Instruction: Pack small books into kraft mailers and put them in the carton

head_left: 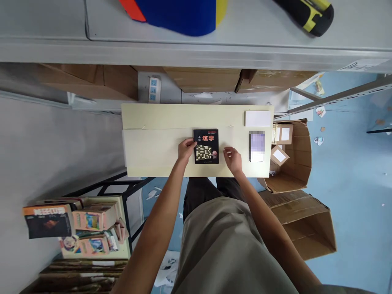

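Note:
A black puzzle book (206, 146) with red and white lettering and a crossword grid lies on a long cream table (183, 116). Under it stretches a thin pale sheet (153, 147), reaching past the table's left edge. My left hand (186, 149) grips the book's left edge, thumb on the cover; the fingertips below are partly hidden. To the right of the book, a small gap away, my right hand (233, 159) hovers with bent, slightly parted fingers and nothing visible in them.
At the table's right end sit a white stack (257, 119) and a blurred purple-and-white item (257, 143). Open cardboard boxes (301, 163) stand to the right. A shelf (196, 51) crosses ahead, with a power strip (154, 90) below. Books (92, 220) are piled at left.

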Motion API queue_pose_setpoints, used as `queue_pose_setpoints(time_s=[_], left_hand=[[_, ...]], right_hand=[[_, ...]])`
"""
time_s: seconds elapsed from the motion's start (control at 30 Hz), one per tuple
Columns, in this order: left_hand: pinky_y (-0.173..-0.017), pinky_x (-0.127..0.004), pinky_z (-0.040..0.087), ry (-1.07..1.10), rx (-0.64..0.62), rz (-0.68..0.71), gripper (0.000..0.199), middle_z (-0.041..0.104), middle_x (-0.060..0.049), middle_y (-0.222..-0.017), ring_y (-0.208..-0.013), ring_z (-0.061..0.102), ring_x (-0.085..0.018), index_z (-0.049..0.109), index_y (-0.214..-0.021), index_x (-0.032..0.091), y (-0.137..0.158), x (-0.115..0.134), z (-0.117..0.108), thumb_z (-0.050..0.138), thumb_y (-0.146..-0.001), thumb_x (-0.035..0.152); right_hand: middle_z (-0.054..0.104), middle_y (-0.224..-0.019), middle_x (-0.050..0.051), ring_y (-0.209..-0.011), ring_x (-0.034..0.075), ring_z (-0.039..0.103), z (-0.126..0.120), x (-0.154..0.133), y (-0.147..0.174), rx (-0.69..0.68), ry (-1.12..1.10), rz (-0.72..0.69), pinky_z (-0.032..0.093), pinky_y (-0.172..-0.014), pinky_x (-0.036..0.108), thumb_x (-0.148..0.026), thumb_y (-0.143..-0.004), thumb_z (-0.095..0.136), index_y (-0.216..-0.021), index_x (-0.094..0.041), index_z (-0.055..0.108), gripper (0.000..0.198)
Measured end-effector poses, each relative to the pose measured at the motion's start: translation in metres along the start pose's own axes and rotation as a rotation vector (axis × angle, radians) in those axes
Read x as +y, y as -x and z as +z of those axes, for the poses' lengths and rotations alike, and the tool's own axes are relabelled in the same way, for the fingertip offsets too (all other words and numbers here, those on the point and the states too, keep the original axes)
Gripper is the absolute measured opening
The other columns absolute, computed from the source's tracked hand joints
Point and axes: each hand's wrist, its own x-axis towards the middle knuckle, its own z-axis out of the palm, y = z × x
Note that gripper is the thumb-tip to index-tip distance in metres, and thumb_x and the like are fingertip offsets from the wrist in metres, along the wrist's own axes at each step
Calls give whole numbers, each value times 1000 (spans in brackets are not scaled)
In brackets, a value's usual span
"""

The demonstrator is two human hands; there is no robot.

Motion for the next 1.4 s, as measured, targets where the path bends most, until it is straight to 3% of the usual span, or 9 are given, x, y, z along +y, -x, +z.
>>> queue_pose_setpoints(time_s=[0.13, 0.27, 0.4, 0.53, 0.63, 0.83, 1.0, 1.2, 1.4], left_hand=[[-97, -43, 61, -22, -2, -1, 38, 82, -9, -95, -100, 76, -28, 80, -96, 17, -1, 0, -2, 95, -68, 38], [-97, -43, 61, 11, -4, -19, 38, 82, -8, -93, -99, 76, -28, 80, -95, 17, -1, 0, -2, 95, -67, 37], [-98, -43, 60, 65, -4, -19, 38, 80, -7, -92, -97, 75, -26, 78, -95, 17, -1, -1, -2, 94, -65, 34], [-98, -42, 60, 81, 17, 0, 39, 79, -7, -90, -96, 74, -25, 77, -95, 17, -2, -4, 0, 95, -66, 36], [-97, -41, 60, 122, 21, 9, 37, 79, -7, -93, -93, 74, -23, 77, -96, 17, 0, -4, 1, 92, -68, 35], [-104, -41, 58, 24, 73, 87, 27, 81, -9, -105, -105, 75, -25, 76, -103, 19, 15, -2, -4, 82, -81, 33], [-108, -41, 54, -175, 165, 146, 22, 77, -12, -117, -111, 73, -27, 74, -109, 20, 41, -9, -7, 74, -91, 34], [-115, -48, 48, -342, 153, 293, 20, 72, -15, -108, -122, 63, -33, 74, -94, 23, 62, -14, 9, 76, -94, 43], [-120, -55, 43, -418, 197, 272, 13, 65, -20, -125, -129, 56, -38, 78, -86, 21, 68, -16, 24, 79, -90, 33]], right_hand=[[78, -123, 18, -89, 25, 77, -25, 10, 3, 168, 160, 44, 58, -83, 38, -43, -103, 60, -126, -17, 67, 36], [82, -111, 13, -91, 27, 76, -31, 7, 4, 46, 268, 178, 54, -80, 35, -41, -102, 65, -115, -21, 69, 24], [81, -101, 9, -90, 25, 74, -29, -9, 15, -1, 319, 86, 49, -77, 32, -34, -107, 58, -98, -23, 70, 18], [76, -108, 9, -95, 24, 72, -18, -32, 30, -7, 310, -108, 50, -78, 32, -34, -109, 57, -101, -23, 71, 20], [72, -114, 10, -107, 26, 70, 1, -50, 35, -35, 332, -179, 53, -84, 33, -33, -110, 57, -101, -24, 71, 19], [70, -121, 13, -120, 29, 64, 45, -73, 25, -146, 398, -231, 58, -95, 39, -23, -108, 58, -104, -23, 73, 15], [70, -125, 16, -123, 32, 63, 68, -77, 15, -164, 430, -204, 60, -95, 40, -22, -108, 57, -107, -23, 73, 16], [69, -133, 18, -131, 32, 61, 77, -74, 16, -204, 430, -161, 60, -93, 39, -22, -110, 56, -110, -22, 75, 19], [71, -138, 11, -131, 28, 64, 60, -57, 20, -292, 374, -298, 59, -105, 38, -14, -104, 59, -114, -24, 78, 23]])
